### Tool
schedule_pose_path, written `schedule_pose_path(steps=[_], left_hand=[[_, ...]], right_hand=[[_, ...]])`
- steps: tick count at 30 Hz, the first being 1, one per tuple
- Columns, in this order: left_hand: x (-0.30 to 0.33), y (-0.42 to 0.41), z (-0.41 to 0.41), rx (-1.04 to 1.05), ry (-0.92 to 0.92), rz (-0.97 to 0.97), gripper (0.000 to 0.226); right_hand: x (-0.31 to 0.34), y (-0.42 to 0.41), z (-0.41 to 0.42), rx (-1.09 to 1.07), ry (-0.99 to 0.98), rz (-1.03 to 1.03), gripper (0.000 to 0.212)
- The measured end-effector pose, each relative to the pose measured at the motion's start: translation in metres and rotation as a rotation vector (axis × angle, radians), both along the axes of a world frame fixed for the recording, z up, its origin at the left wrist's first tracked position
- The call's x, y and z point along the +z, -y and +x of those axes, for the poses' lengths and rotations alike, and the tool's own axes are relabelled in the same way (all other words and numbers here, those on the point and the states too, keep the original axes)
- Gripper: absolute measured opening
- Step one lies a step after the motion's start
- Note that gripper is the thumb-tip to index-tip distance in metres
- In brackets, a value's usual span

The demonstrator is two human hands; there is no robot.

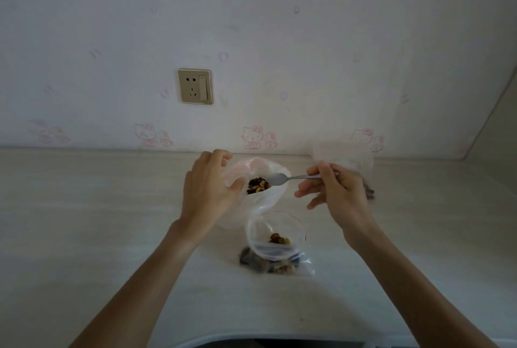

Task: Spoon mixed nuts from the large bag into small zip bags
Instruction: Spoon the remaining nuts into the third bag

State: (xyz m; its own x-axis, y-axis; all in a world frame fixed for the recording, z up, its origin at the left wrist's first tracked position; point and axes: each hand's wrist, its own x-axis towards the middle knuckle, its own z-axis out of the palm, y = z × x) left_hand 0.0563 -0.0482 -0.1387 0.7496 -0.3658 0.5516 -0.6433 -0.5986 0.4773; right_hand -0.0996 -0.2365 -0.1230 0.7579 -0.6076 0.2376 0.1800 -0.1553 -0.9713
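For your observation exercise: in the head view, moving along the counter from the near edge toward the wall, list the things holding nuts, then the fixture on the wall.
Flat small zip bag → open small zip bag standing behind it → large bag with the spoon at its mouth → wall socket.

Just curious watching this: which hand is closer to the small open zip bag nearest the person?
Right, though only slightly. The right hand holds the spoon up and right of the small zip bag; the left hand grips the large bag, up and left.

Left hand (208, 191) curled, gripping; right hand (338, 193) pinching.
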Motion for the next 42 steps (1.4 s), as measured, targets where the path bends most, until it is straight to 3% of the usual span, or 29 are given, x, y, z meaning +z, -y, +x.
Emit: schedule_pose_path(steps=[3,5,7,9,17,21,28,34,42], left_hand=[[0.001,0.019,0.023,0.049,-0.145,0.217,0.085],[-0.001,0.031,0.036,0.054,-0.283,0.276,0.095],[-0.006,0.040,0.047,0.067,-0.345,0.338,0.090],[-0.012,0.044,0.054,0.082,-0.343,0.390,0.070],[-0.031,0.043,0.049,0.055,-0.372,0.240,0.026],[-0.036,0.041,0.042,-0.019,-0.287,0.189,0.026],[-0.042,0.042,0.052,-0.149,-0.370,0.094,0.031],[-0.041,0.043,0.053,-0.180,-0.454,-0.011,0.053],[-0.045,0.049,0.056,-0.136,-0.475,0.039,0.049]], right_hand=[[0.001,-0.002,0.025,-0.027,-0.089,-0.130,0.032],[-0.001,-0.003,0.038,-0.022,-0.164,-0.160,0.033],[-0.008,-0.001,0.045,-0.037,-0.213,-0.197,0.036],[-0.014,0.003,0.047,-0.062,-0.240,-0.247,0.039],[-0.026,0.019,0.045,-0.058,-0.266,-0.082,0.043],[-0.028,0.019,0.048,-0.039,-0.270,0.095,0.043],[-0.032,0.018,0.049,0.100,-0.306,0.397,0.030],[-0.040,0.014,0.056,-0.050,-0.229,0.277,0.023],[-0.049,0.005,0.062,-0.035,-0.206,0.102,0.019]])
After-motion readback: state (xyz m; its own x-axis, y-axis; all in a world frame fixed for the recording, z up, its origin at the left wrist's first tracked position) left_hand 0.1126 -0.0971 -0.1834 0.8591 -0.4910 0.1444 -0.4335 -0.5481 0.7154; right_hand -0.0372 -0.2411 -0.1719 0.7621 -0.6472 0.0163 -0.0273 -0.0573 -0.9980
